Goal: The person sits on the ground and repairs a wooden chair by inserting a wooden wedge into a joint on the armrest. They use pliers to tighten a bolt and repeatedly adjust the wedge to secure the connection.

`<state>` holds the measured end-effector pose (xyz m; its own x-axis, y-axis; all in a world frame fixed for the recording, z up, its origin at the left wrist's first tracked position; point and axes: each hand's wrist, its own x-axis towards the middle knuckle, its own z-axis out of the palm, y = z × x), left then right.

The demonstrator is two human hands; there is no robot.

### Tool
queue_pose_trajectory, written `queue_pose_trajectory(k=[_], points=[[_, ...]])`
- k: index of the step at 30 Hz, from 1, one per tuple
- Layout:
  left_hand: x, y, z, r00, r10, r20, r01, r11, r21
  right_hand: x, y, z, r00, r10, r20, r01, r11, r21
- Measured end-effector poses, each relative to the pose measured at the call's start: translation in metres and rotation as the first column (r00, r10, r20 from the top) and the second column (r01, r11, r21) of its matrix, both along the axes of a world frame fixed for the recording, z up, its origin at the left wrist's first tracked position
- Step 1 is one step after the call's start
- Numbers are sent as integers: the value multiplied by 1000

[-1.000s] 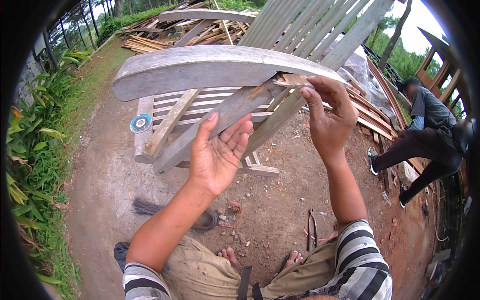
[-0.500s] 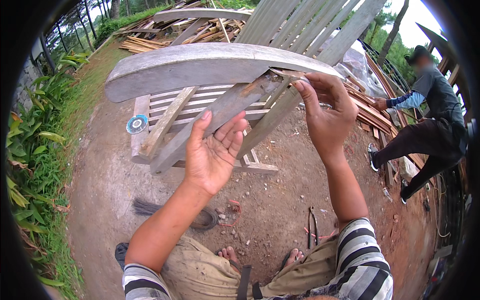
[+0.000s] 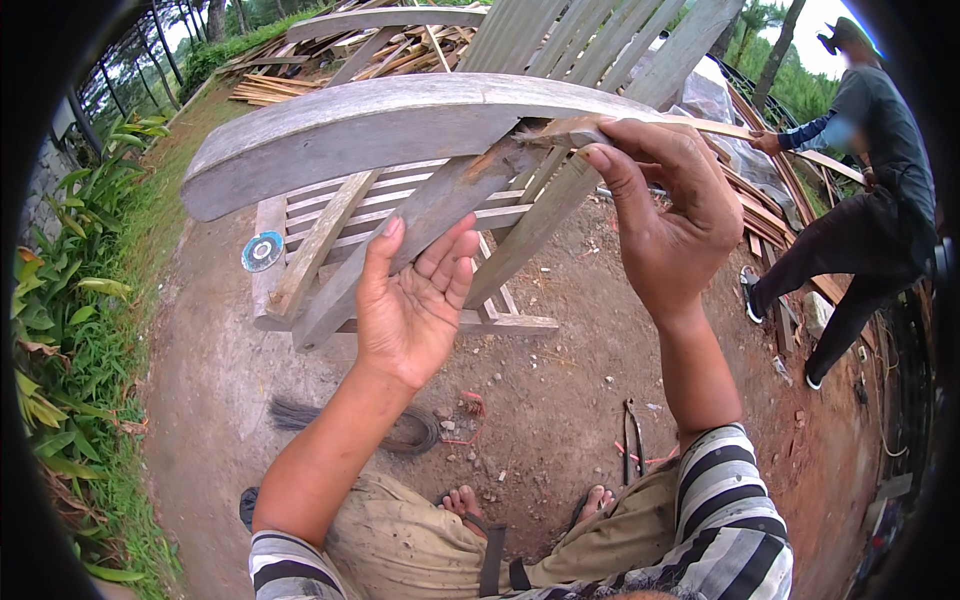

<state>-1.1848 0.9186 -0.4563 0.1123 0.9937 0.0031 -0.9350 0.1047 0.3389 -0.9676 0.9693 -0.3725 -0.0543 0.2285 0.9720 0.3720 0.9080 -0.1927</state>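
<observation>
A weathered wooden chair with a curved grey armrest (image 3: pixel 350 140) stands tilted in front of me. A grey wooden leg (image 3: pixel 400 255) runs diagonally under the armrest; its top end is brown and rough. My left hand (image 3: pixel 412 305) is palm up against the leg, thumb and fingers apart and slightly curled. My right hand (image 3: pixel 675 205) pinches the leg's top end beside the armrest between thumb and fingers; the fingertips' far side is hidden. A blue-rimmed abrasive disc (image 3: pixel 263 252) rests on the chair frame at the left.
On the dirt near my feet lie a bundle of dark wire (image 3: pixel 400 432), long-handled pincers (image 3: pixel 633 440) and a red string (image 3: pixel 470 420). Timber piles (image 3: pixel 370 60) are at the back. A co-worker (image 3: pixel 870 160) at the right holds a long board (image 3: pixel 720 127). Plants (image 3: pixel 80 330) line the left.
The chair has shifted slightly left in view, and my right hand sits a little farther right and larger. The co-worker stands more upright, with a long board now in hand.
</observation>
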Motion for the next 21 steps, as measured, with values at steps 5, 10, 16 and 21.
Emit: queue_pose_trajectory(k=[5,10,16,21], points=[[3,-1,2,999,28,-39,-28,1000,-11,-2,-5,2,994,-62,90,41,975,220],[1,0,1,999,10,-37,-9,1000,12,-9,0,-2,986,-64,151,33,979,200],[1,-1,1,997,17,-71,-16,1000,16,-16,1,-2,997,-11,73,8,999,38],[1,0,1,999,-9,-48,10,1000,28,-19,4,-3,997,-32,73,25,996,87]])
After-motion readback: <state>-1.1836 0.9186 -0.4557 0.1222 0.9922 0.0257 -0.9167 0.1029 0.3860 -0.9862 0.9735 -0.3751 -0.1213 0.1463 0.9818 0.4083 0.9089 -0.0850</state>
